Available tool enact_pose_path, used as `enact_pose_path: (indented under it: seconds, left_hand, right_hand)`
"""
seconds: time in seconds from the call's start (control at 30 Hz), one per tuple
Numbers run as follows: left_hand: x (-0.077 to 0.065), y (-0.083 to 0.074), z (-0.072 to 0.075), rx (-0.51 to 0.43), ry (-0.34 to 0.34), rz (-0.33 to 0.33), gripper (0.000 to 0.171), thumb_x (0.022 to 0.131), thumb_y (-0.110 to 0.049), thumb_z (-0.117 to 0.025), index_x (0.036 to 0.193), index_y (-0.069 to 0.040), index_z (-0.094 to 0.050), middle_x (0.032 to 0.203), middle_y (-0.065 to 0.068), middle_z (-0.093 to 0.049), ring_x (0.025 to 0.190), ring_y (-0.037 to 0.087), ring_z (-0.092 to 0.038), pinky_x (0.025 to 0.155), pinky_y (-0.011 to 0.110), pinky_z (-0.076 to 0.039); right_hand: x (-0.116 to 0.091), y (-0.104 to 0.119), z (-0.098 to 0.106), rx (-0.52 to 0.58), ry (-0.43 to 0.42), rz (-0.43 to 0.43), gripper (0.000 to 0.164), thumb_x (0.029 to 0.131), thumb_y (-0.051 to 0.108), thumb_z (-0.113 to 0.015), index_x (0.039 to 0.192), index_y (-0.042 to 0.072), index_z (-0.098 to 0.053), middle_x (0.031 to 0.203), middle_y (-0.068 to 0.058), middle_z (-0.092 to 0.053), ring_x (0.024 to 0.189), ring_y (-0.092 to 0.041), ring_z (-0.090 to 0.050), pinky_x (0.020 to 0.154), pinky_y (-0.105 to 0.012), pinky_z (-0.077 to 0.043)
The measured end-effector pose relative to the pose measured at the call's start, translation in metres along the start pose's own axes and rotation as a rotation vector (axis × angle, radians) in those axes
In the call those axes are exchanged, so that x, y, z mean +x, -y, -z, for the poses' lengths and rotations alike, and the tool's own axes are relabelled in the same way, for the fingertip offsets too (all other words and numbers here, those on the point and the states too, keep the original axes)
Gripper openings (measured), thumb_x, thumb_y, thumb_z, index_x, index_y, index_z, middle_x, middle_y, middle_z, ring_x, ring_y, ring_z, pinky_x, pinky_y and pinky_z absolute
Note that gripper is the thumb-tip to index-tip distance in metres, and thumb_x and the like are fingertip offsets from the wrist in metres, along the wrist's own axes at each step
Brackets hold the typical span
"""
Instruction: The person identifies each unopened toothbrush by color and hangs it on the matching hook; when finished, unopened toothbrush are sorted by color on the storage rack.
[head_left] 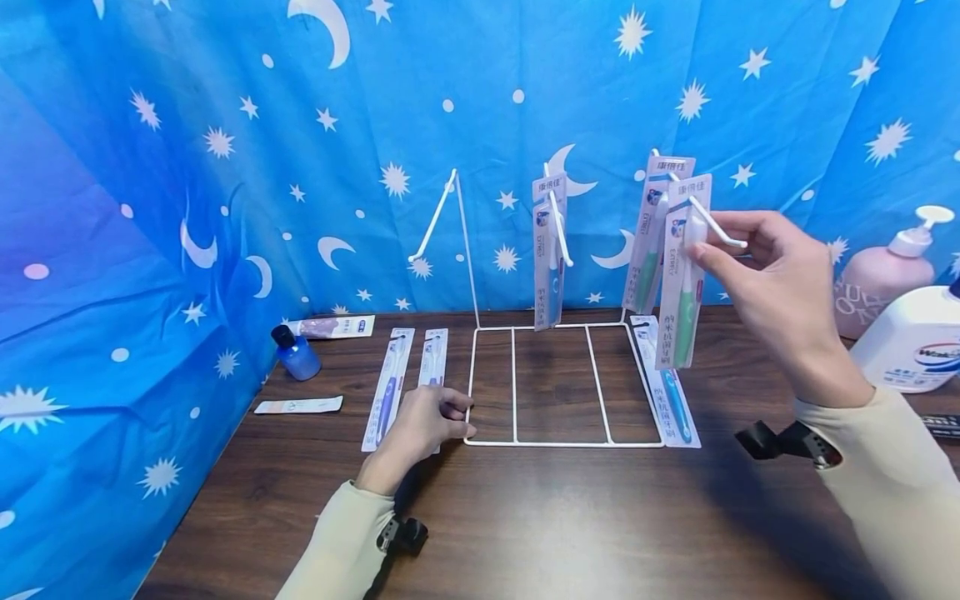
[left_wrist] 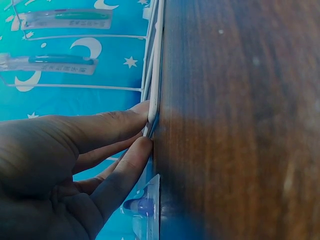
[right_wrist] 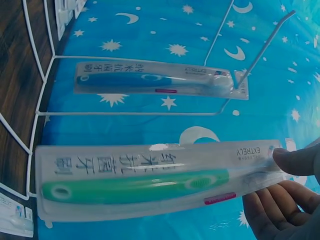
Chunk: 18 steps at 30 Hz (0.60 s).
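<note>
left hand (head_left: 426,422): low, thumb and fingertips pinching | right hand (head_left: 787,292): raised higher, fingers curled, thumb pinching

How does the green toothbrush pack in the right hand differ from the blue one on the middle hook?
The green pack shows a green handle, the blue pack a blue handle. The right hand pinches the green pack; the blue pack hangs untouched on the middle hook. Both are long, narrow packs with similar printing.
</note>
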<state>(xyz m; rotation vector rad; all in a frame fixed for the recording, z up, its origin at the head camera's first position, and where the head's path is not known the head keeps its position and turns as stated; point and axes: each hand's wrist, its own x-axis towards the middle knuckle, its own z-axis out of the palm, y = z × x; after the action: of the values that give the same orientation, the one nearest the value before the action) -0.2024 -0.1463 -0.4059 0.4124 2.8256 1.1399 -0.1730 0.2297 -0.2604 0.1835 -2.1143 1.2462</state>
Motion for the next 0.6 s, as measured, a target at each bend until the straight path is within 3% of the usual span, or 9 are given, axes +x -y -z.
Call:
enact_pose_path:
  seconds: [0.37,0.6]
  left_hand:
    - [0.0,0.001,-0.002,-0.017,-0.011,0.001,0.031,0.069,-0.008,-0.087,0.098,-0.007,-0.075,0.077,0.0,-0.068,0.071,0.009,-0.06,0.059,0.025,-0.049]
    - [0.0,0.0,-0.001,-0.011,-0.013,0.006,0.031,0.069,-0.01,-0.087,0.098,-0.008,-0.076,0.077,-0.002,-0.067,0.071,0.009,-0.06,0.06,0.026,-0.049]
  right_hand:
    - [0.013,-0.01,-0.02,-0.001,-0.067,-0.027,0.041,0.086,0.018,-0.075,0.123,0.007,-0.062,0.104,-0.002,-0.063,0.088,-0.008,-0.061,0.071,-0.012,-0.046]
    - [0.016,-0.012,-0.029,0.037,-0.125,-0.048,0.042,0.084,0.019,-0.077,0.122,0.007,-0.063,0.101,-0.004,-0.063,0.088,-0.01,-0.062,0.074,-0.013,-0.047]
